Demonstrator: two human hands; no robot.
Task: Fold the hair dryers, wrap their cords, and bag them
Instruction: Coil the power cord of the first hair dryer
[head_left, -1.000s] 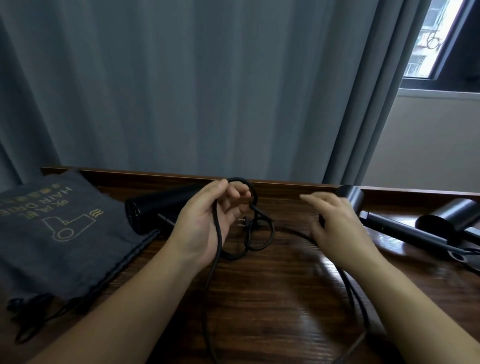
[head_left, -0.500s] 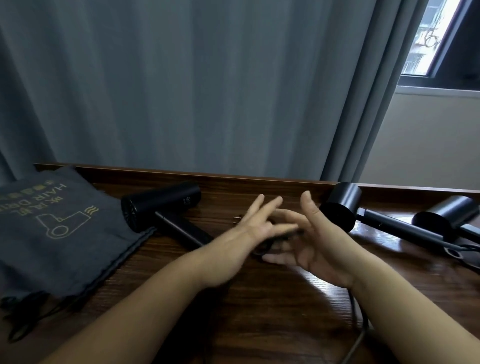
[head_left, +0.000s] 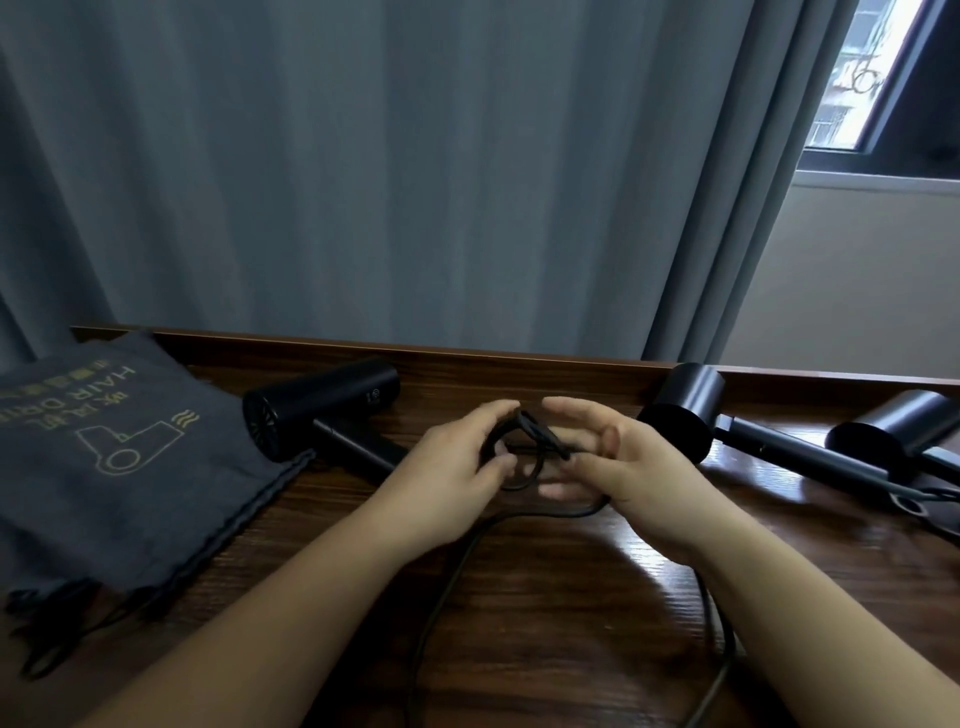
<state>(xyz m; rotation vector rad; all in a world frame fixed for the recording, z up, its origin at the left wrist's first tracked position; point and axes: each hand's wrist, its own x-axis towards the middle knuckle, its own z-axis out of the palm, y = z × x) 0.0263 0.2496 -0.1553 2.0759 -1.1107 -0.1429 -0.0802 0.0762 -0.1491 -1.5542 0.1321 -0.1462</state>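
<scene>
Where both hands meet at the middle of the frame, the coiled cord (head_left: 524, 452) sits between them: the left hand (head_left: 452, 478) curls its fingers (head_left: 498, 410) round the loops, and the right hand (head_left: 628, 467) pinches the strands. The cord trails down the table (head_left: 545, 597). The hair dryer (head_left: 317, 410) lies left of the hands, beside the flat grey bag (head_left: 119, 452); what the bag holds cannot be seen.

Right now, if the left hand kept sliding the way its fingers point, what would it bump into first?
The left hand points right, toward the coiled cord it grips. Straight on, it would likely meet the right hand first, just past the loops; depth there is hard to judge.
</scene>
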